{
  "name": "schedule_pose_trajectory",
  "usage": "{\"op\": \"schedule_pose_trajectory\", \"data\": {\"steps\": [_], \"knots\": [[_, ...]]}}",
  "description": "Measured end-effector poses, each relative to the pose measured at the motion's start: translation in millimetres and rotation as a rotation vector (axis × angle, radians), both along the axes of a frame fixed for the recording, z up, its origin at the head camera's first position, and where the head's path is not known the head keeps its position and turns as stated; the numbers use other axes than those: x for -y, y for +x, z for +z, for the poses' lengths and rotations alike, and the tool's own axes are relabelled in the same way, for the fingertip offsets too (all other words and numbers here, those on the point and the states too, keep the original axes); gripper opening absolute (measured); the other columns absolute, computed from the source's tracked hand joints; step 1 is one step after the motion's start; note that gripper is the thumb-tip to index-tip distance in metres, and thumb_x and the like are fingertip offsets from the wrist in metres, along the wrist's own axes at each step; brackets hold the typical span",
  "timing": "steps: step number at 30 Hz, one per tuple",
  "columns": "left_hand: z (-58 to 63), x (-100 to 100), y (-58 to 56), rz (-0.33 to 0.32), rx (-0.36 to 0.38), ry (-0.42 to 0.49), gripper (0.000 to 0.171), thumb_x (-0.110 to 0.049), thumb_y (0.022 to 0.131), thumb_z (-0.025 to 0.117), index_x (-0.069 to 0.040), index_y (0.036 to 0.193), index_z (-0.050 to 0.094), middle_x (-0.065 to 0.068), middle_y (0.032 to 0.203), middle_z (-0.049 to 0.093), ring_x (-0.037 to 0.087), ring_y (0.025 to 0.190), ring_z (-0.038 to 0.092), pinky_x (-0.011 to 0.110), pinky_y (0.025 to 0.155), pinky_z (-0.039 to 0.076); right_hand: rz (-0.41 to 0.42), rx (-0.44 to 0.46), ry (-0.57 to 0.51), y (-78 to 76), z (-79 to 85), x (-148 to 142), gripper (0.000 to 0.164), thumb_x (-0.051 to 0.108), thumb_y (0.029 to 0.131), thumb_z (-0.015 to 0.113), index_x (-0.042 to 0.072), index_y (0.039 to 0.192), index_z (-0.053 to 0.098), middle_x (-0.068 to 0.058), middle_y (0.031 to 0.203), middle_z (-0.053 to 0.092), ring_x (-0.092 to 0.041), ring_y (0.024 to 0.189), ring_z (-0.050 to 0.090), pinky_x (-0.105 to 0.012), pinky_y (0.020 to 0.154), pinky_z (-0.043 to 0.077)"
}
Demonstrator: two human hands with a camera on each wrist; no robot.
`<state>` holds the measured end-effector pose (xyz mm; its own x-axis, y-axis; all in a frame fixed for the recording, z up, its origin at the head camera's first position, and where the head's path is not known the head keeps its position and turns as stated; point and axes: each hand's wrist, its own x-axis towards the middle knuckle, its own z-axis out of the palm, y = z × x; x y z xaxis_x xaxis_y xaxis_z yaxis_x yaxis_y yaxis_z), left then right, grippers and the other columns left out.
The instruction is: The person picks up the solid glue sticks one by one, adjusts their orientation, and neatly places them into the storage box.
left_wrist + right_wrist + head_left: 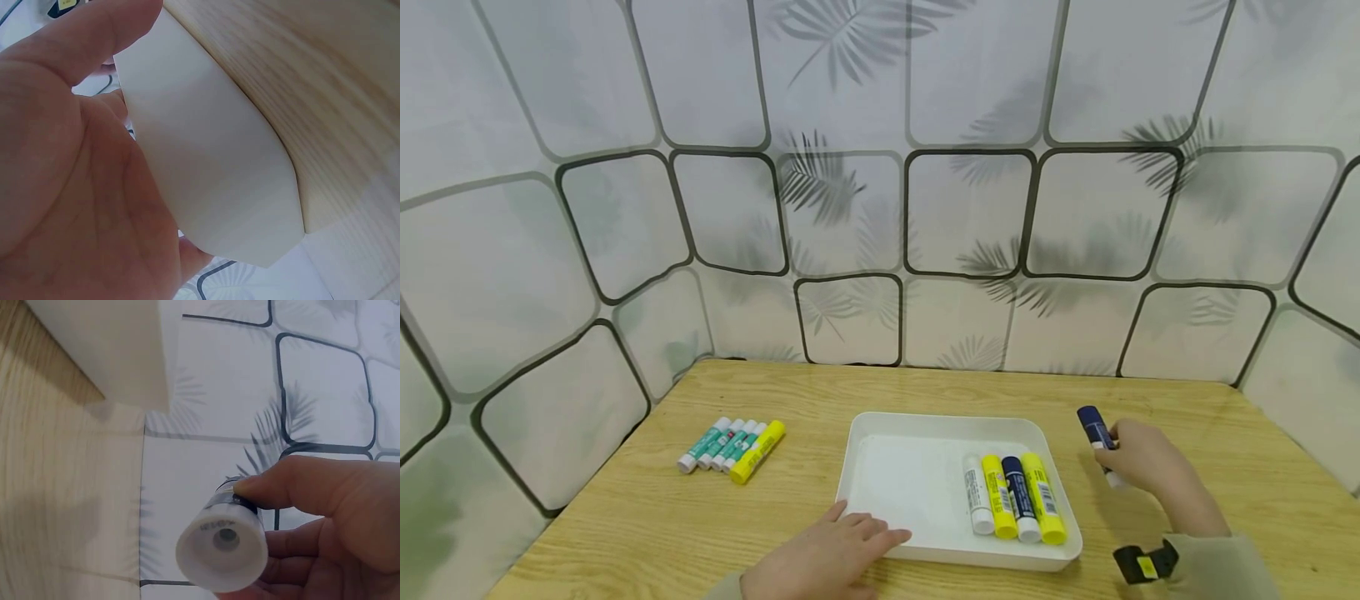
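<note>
My right hand [1142, 457] pinches a dark blue glue stick [1096, 427] beside the tray's right side. Its hollow white base [222, 553] faces the camera in the right wrist view. The white tray [895, 467] holds a row of glue sticks at its right end: a white one [977, 493], a yellow one [1000, 497], a dark blue one [1020, 498] and another yellow one [1043, 498]. At the tray's front left corner, my left hand [831, 554] rests with loosely extended fingers over the rim. The left wrist view shows the palm close against the tray wall [212, 150].
Left of the tray, several teal-and-white glue sticks [721, 444] lie side by side with a yellow glue stick [757, 452] on the wooden table [647, 533]. A patterned curtain [850, 208] hangs behind the table and along its sides.
</note>
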<state>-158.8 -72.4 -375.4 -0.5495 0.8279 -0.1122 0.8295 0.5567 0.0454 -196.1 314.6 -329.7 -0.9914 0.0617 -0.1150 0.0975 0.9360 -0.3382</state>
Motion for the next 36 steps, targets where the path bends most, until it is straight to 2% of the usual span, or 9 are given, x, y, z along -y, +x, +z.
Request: {"op": "schedule_pose_trajectory", "data": {"steps": [4, 16, 27, 36], "knots": [[0.2, 0.0, 0.0, -0.006, -0.011, 0.000, 0.055, -0.041, 0.082, 0.058, -0.026, 0.131, 0.038, -0.010, 0.117, 0.049, 0.010, 0.108, 0.045, 0.048, 0.089, 0.037, 0.013, -0.026, -0.003, 1.4, 4.9, 5.9, 0.044, 0.019, 0.082, 0.058, -0.019, 0.102, 0.047, -0.022, 0.085, 0.057, -0.021, 0.068, 0.052, -0.036, 0.058, 0.045], [1.0, -1.1, -0.8, 0.016, 0.033, -0.016, 0.056, -0.042, 0.081, 0.057, -0.028, 0.132, 0.037, -0.011, 0.117, 0.048, 0.009, 0.109, 0.044, 0.048, 0.090, 0.036, 0.025, -0.078, -0.033, 6.9, 10.3, 19.0, 0.046, 0.018, 0.080, 0.060, -0.018, 0.103, 0.046, -0.021, 0.084, 0.057, -0.020, 0.067, 0.052, -0.033, 0.055, 0.046], [1.6, -0.7, -0.4, -0.002, 0.023, -0.008, 0.056, -0.041, 0.082, 0.057, -0.027, 0.132, 0.037, -0.010, 0.118, 0.048, 0.009, 0.108, 0.045, 0.048, 0.089, 0.036, 0.046, -0.093, -0.066, 11.8, 13.4, 30.4, 0.043, 0.017, 0.080, 0.060, -0.017, 0.103, 0.047, -0.017, 0.082, 0.058, -0.019, 0.067, 0.054, -0.032, 0.054, 0.047], [1.4, 0.1, 0.0, -0.012, -0.013, -0.007, 0.057, -0.041, 0.082, 0.058, -0.026, 0.132, 0.037, -0.010, 0.117, 0.049, 0.009, 0.108, 0.046, 0.047, 0.089, 0.037, 0.065, -0.113, -0.064, 14.4, 13.1, 37.8, 0.041, 0.015, 0.080, 0.061, -0.017, 0.103, 0.047, -0.015, 0.079, 0.058, -0.018, 0.065, 0.053, -0.031, 0.053, 0.047]]}}
